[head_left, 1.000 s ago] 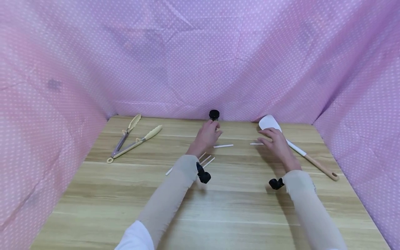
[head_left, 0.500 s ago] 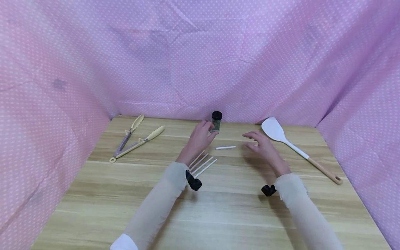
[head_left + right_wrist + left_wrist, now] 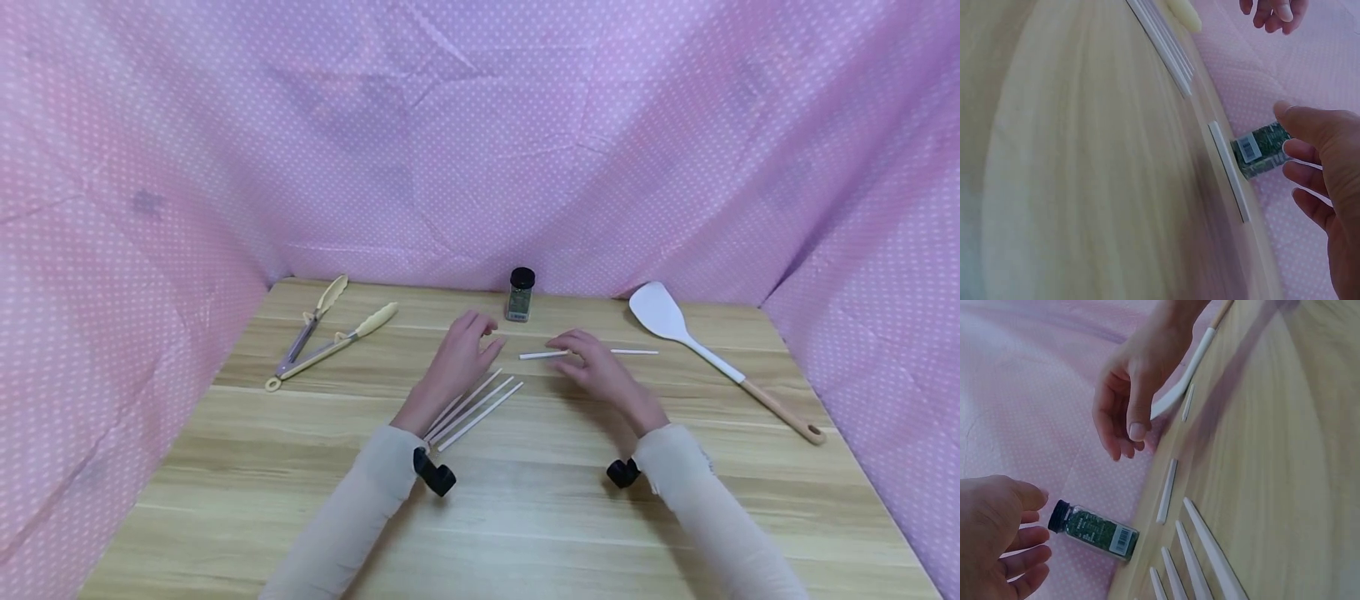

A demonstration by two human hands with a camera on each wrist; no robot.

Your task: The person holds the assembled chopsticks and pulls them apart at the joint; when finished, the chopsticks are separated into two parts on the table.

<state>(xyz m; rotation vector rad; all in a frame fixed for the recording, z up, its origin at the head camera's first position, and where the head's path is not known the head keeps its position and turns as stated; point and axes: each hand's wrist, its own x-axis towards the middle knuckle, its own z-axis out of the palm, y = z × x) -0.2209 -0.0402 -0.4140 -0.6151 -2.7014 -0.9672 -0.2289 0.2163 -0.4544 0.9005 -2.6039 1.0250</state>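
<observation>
A glass jar of green flakes (image 3: 519, 300) with a black lid stands upright near the table's back edge. My left hand (image 3: 456, 358), fingers loosely bent and holding nothing, is above the upper ends of several thin white sticks (image 3: 480, 417) lying side by side. My right hand (image 3: 600, 371) hovers over a separate white stick (image 3: 636, 352), hiding its middle part; its fingers are relaxed with nothing between them. In the left wrist view the jar (image 3: 1100, 532) shows between the left hand (image 3: 997, 537) and the sticks. The right wrist view shows the right hand (image 3: 1329, 169) partly covering the jar.
Cream-tipped tongs (image 3: 315, 354) lie spread on the left of the wooden table (image 3: 525, 517). On the right lies a white spatula (image 3: 712, 360) with a wooden handle. Pink dotted cloth (image 3: 480, 150) hangs behind and at both sides.
My left hand has moved away from the jar, toward the left and nearer me, uncovering the jar. My right hand has moved left, away from the spatula. The view has shifted slightly.
</observation>
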